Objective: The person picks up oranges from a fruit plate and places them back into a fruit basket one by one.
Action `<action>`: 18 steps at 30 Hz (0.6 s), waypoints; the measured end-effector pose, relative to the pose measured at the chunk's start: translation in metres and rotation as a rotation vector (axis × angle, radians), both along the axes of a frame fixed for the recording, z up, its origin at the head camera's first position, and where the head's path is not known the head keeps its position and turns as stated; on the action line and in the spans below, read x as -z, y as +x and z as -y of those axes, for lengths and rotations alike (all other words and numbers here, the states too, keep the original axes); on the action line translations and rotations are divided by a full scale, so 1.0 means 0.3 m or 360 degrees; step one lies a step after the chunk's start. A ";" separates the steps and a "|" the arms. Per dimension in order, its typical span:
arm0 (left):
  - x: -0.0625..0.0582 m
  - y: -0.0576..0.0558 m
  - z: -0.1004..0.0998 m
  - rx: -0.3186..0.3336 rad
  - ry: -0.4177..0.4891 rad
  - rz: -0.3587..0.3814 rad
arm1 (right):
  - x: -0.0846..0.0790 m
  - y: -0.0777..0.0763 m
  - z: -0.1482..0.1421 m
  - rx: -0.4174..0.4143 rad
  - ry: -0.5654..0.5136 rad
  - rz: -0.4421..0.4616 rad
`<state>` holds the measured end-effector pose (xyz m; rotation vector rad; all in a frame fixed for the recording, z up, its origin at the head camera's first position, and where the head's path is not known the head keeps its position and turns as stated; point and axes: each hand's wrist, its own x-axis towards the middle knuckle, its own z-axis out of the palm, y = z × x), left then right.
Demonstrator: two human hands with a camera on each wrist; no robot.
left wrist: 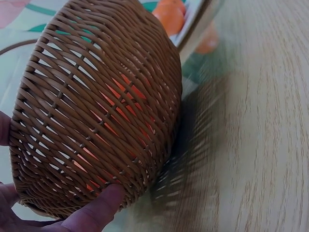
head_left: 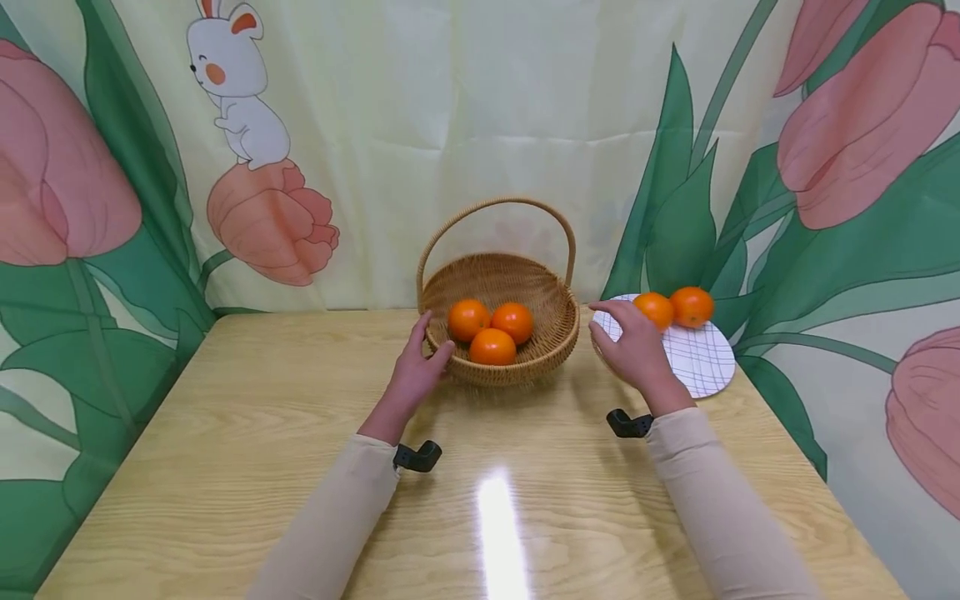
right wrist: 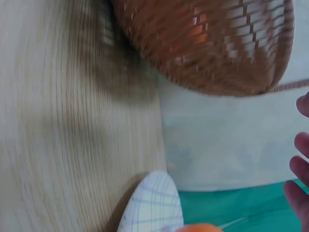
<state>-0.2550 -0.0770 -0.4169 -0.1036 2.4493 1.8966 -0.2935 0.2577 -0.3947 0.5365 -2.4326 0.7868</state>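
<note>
A woven basket (head_left: 551, 333) with an arched handle stands near the back of the table, three oranges (head_left: 492, 347) inside it. At its left side is my left hand (head_left: 416, 371), holding the rim. The thumb lies against the woven wall in the left wrist view, with fingertips by the rim. My right hand (head_left: 633, 346) hovers between the basket and a checked white plate (head_left: 705, 367), its fingers loosely bent around nothing. Two more oranges (head_left: 692, 307) sit on that plate, one partly behind the hand.
The wooden table (head_left: 300, 433) ends at a curtain (head_left: 360, 167) printed with tulips and a rabbit, close behind the basket. A dark wrist camera (head_left: 418, 457) is strapped on the left wrist and another (head_left: 628, 423) on the right.
</note>
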 end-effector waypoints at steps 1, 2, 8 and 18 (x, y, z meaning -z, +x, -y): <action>0.001 0.000 -0.002 -0.0005 -0.0001 -0.0002 | 0.002 -0.009 -0.012 0.0017 -0.0004 0.0021; 0.001 0.000 -0.003 -0.0012 -0.0002 -0.0007 | 0.005 -0.019 -0.023 0.0030 -0.0008 0.0040; 0.003 0.007 -0.009 -0.0034 0.0006 -0.0040 | 0.006 -0.064 -0.076 0.0130 0.0014 0.0166; -0.003 0.027 -0.010 -0.0039 -0.0034 -0.0082 | -0.006 -0.114 -0.125 0.0285 0.0109 0.0342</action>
